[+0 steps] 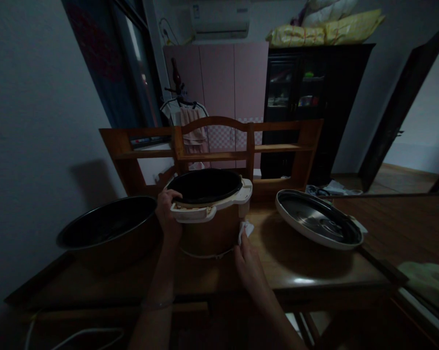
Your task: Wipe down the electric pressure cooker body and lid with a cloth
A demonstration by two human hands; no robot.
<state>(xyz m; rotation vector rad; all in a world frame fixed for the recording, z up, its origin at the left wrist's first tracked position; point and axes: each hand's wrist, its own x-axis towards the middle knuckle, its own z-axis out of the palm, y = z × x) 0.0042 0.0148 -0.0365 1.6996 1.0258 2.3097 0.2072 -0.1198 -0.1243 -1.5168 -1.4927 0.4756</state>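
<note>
A rice cooker body (208, 236) with a pale rim and dark inside stands on the wooden desk in front of me. My left hand (167, 209) grips its rim on the left side, fingers hooked over the edge. Low on the cooker's right side, my right hand (249, 257) pinches a white cloth or tissue (246, 231) against the wall. To the left sits a wide dark inner pot (110, 226). The cooker's round lid (319, 219) lies on the right with its metal inner side facing up.
The wooden desk (277, 267) has a low shelf rack (215, 156) along its back edge. A wall rises close on the left. Behind are a pink wardrobe (219, 78), a dark cabinet (314, 112) and clothes on a stand. A white cable (91, 331) hangs below the desk's front.
</note>
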